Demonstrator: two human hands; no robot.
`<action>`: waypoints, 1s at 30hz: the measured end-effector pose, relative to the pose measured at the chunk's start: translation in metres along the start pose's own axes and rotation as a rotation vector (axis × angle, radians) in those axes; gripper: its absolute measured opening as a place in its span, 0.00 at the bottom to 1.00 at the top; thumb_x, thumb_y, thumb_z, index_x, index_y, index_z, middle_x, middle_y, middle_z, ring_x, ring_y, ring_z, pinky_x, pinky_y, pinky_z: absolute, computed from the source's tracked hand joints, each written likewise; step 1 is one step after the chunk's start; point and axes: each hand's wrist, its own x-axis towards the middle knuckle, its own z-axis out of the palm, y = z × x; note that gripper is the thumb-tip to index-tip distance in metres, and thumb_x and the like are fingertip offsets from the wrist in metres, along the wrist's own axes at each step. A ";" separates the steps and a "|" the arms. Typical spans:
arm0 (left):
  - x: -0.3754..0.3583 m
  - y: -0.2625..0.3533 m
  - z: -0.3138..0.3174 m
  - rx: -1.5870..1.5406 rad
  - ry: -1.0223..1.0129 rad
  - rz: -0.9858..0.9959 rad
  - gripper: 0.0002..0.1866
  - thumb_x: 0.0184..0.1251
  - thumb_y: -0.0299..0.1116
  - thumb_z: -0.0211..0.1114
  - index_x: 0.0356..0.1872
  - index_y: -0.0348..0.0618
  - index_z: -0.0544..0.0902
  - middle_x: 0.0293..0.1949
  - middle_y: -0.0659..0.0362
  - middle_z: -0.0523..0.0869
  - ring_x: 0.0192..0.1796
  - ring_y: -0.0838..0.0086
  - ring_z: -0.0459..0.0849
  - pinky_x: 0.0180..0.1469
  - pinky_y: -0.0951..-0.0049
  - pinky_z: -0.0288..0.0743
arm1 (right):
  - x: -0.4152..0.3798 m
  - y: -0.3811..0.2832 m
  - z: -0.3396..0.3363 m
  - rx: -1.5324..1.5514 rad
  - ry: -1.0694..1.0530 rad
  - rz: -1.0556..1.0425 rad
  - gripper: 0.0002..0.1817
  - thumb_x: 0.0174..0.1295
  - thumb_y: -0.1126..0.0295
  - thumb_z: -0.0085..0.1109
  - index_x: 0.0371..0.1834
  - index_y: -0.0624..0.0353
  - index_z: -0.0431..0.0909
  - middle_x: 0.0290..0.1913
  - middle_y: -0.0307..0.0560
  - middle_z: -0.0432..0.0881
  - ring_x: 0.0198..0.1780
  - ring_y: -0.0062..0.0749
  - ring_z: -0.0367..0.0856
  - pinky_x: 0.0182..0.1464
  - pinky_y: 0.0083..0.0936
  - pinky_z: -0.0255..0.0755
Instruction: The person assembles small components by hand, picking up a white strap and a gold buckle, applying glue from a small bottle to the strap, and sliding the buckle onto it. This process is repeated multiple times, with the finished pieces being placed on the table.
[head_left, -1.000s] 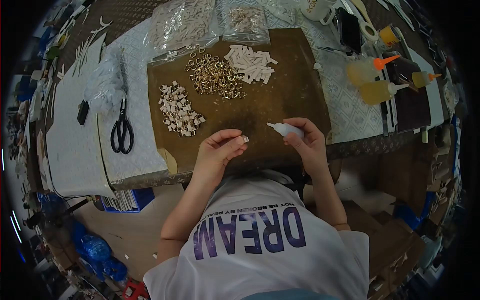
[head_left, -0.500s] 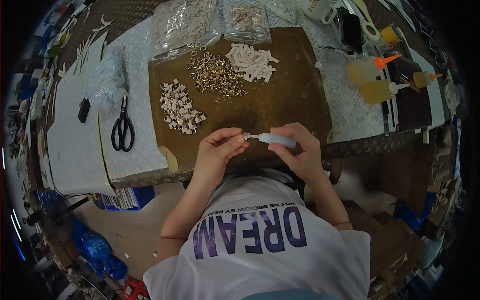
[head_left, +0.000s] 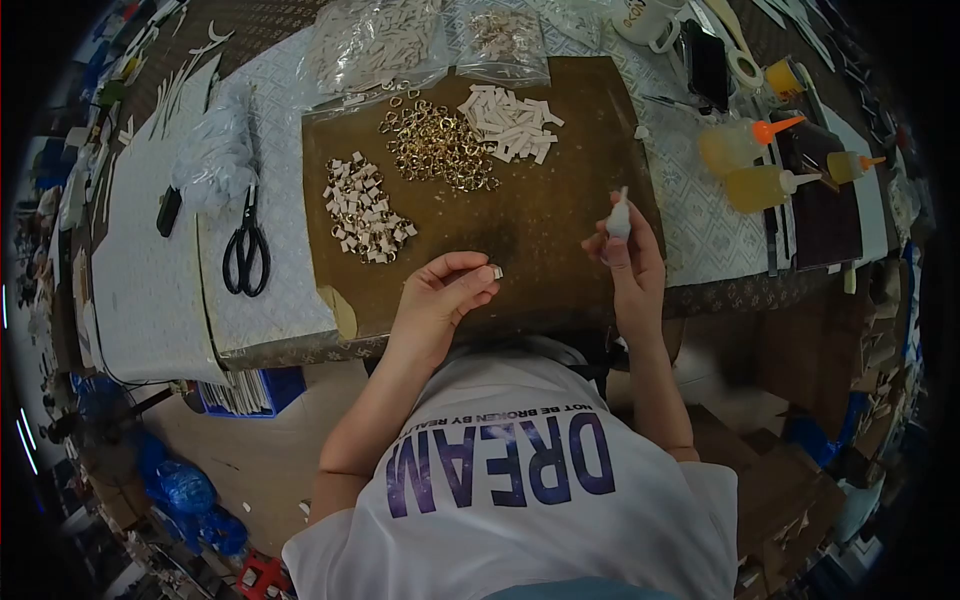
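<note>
Near the front edge of the brown mat, my left hand pinches a small white strip piece between thumb and forefinger; any ring on it is too small to make out. To the right, my right hand is wrapped round a small white glue bottle, its thin nozzle pointing up and away from me. Beyond my hands lie a pile of gold metal rings, a pile of flat white strips and a heap of rings with white strips folded on them.
Black-handled scissors and a crumpled clear plastic bag lie on the left. Two clear bags of parts sit at the back. On the right stand yellowish glue bottles, a phone and a white mug.
My right hand has moved the glue bottle away from the piece, rightward and farther from me, and turned its nozzle upward. My left hand stays about where it was, still pinching the piece.
</note>
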 end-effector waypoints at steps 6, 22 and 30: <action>-0.001 0.000 0.001 0.026 -0.012 0.022 0.11 0.57 0.27 0.69 0.41 0.38 0.80 0.36 0.57 0.85 0.36 0.77 0.84 0.41 0.81 0.78 | 0.010 0.017 -0.013 -0.226 0.061 -0.105 0.18 0.64 0.76 0.54 0.58 0.63 0.69 0.54 0.44 0.75 0.52 0.25 0.75 0.56 0.19 0.67; 0.002 -0.005 -0.001 0.031 -0.020 0.046 0.09 0.57 0.26 0.68 0.37 0.41 0.78 0.35 0.59 0.85 0.35 0.78 0.83 0.39 0.81 0.78 | 0.028 0.039 -0.023 -0.458 0.191 -0.285 0.18 0.61 0.78 0.57 0.55 0.63 0.70 0.52 0.46 0.77 0.51 0.27 0.75 0.53 0.22 0.69; 0.002 -0.004 -0.003 0.024 0.013 0.056 0.09 0.60 0.23 0.64 0.30 0.47 0.72 0.38 0.57 0.84 0.31 0.79 0.83 0.34 0.82 0.76 | 0.010 0.040 -0.023 -0.448 0.440 -0.850 0.19 0.59 0.86 0.50 0.54 0.65 0.66 0.49 0.50 0.70 0.48 0.34 0.73 0.49 0.22 0.69</action>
